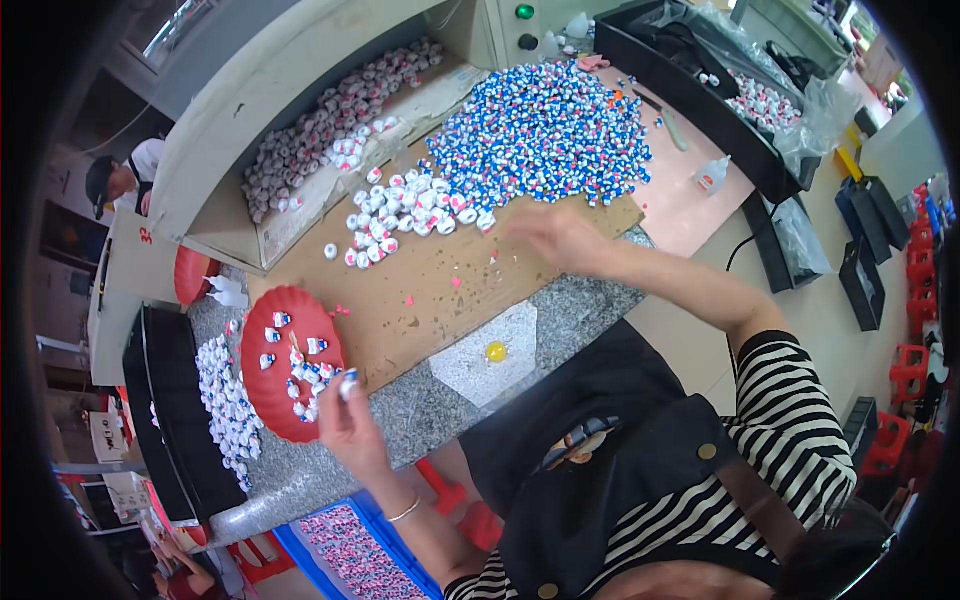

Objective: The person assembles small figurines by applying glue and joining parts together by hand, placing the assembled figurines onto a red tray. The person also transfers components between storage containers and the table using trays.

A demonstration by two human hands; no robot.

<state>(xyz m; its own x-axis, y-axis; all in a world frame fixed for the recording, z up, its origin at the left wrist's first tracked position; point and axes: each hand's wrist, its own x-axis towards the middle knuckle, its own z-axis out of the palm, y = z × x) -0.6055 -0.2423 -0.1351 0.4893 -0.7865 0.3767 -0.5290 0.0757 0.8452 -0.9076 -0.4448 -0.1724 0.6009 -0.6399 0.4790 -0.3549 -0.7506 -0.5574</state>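
My left hand (pixel 352 432) is closed in a pinch on a small white-and-blue figurine (pixel 348 382), at the near rim of a red scalloped tray (pixel 262 392). Several similar figurines (pixel 318 346) lie in that tray. My right hand (pixel 553 236) reaches over the brown work board (pixel 415 310), beside the lower edge of a big heap of small blue-and-white pieces (pixel 545 130). Motion smears its fingers, so any piece in them cannot be made out. Left of this hand sits a loose group of white round pieces (pixel 410 205) with pink spots.
Behind the board stands a curved beige hood (pixel 235 120) sheltering more white pieces (pixel 340 120). A white squeeze bottle (pixel 712 175) stands on the pink sheet at right, near a black bin (pixel 690 110). White pieces (pixel 225 400) cover the left counter. A blue crate (pixel 300 545) sits below.
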